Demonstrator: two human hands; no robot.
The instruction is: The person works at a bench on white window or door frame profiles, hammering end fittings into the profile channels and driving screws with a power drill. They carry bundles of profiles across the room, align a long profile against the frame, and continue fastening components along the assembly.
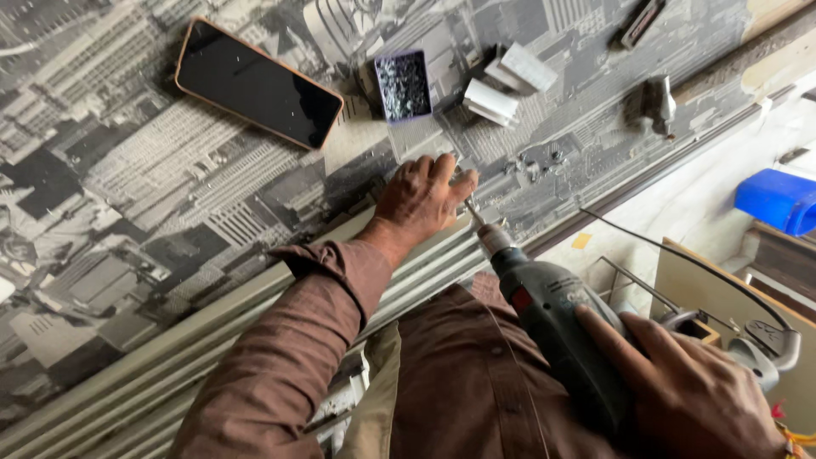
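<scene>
My right hand [680, 382] grips a dark grey corded power drill [557, 327], whose bit [473, 212] points up at the edge of a board [127, 195] printed with a black-and-white city picture. My left hand [422, 200] rests on that board right beside the bit, fingertips pinched close to its tip; whether they hold a small screw is hidden. A ribbed pale metal strip [170, 357] runs along the board's near edge under my left forearm.
On the board lie a black phone [257, 82] with an orange rim, a small open box of screws [403, 85], white plastic pieces [507, 82], loose screws [535, 161] and a hammer head [654, 104]. A blue container [778, 200] and the drill's cord [680, 255] are at the right.
</scene>
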